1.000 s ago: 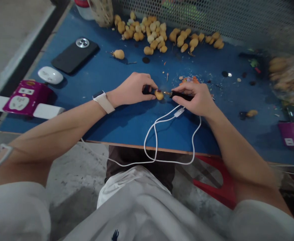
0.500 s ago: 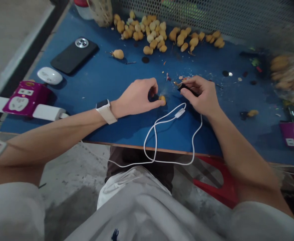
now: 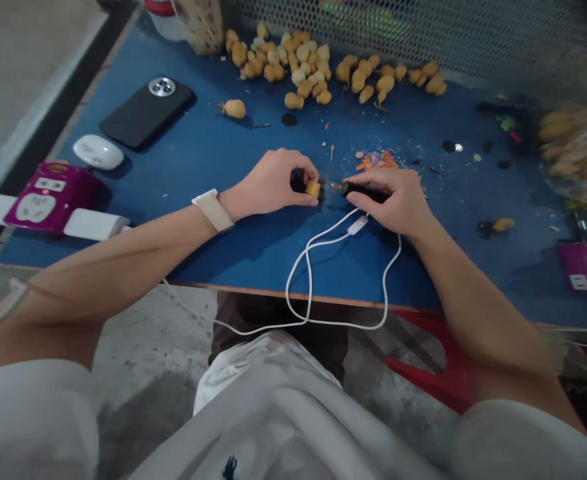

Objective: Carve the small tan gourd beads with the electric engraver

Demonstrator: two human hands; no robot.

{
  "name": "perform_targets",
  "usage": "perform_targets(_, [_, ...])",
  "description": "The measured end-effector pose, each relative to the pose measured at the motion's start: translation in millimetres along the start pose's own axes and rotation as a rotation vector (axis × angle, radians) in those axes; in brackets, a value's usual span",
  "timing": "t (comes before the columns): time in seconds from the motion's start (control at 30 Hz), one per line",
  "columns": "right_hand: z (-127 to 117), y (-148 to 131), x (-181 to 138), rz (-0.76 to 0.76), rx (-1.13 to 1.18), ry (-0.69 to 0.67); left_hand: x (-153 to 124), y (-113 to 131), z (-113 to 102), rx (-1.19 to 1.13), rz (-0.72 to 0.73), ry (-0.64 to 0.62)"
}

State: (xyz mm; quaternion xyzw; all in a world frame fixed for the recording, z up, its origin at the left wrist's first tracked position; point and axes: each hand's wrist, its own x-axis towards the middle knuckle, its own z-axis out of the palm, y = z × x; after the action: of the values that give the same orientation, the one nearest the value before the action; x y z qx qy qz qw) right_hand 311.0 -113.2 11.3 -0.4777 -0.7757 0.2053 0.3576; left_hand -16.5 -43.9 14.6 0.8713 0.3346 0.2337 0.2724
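My left hand (image 3: 273, 183) pinches a small yellow gourd (image 3: 314, 188) just above the blue tabletop (image 3: 213, 167). My right hand (image 3: 391, 197) grips a black corded tool (image 3: 361, 192) like a pen, with its thin tip pointing at the gourd. The tool's white cable (image 3: 313, 267) loops over the table's front edge toward my lap. A white watch band (image 3: 213, 209) sits on my left wrist.
A pile of small gourds (image 3: 303, 63) lies at the back by a mesh screen (image 3: 423, 27). A black phone (image 3: 146, 110), a white case (image 3: 98, 152) and a magenta power strip (image 3: 48, 200) sit at the left. Orange scraps (image 3: 376, 160) lie behind my right hand.
Half a second ago my hands were apart, the tool drawn back. Now my right hand has brought the tool tip back to the gourd, which my left hand has lifted and turned.
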Motion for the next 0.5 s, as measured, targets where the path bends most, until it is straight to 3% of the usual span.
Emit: perform_targets(0.5, [-0.1, -9.8, 3.4, 0.046, -0.035, -0.058, 3.8, -3.5, 2.1, -0.011, 0.009, -0.005])
